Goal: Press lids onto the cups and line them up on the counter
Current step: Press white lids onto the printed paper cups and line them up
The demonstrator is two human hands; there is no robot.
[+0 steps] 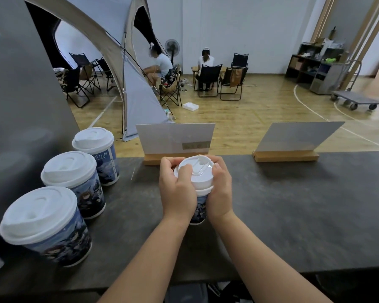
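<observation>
1. Standing at the centre of the dark grey stone-look counter (293, 204), a blue printed paper cup (199, 209) is clasped from both sides.
2. A white plastic sip lid (197, 171) is seated on the cup's top, with the rim at its near side not looking fully down.
3. The left hand (176, 189) is wrapped round the lid and upper cup from 9 o'clock, its thumb laid on the lid's top.
4. The right hand (220, 189) is curled round the same lid and cup from 3 o'clock, its thumb pressed against the lid's edge.
5. Three lidded blue printed cups are ranged in a row toward 9 o'clock: a near cup (46, 226), a middle cup (74, 182) and a far cup (96, 154), each close beside the next.
6. Two clear acrylic sign holders on wooden bases are set at the counter's far edge, one (175, 142) at 12 o'clock just behind the hands, the other (293, 141) toward 2 o'clock.
7. Folding chairs, a grey tent and two seated persons are seen on the wooden floor beyond.
</observation>
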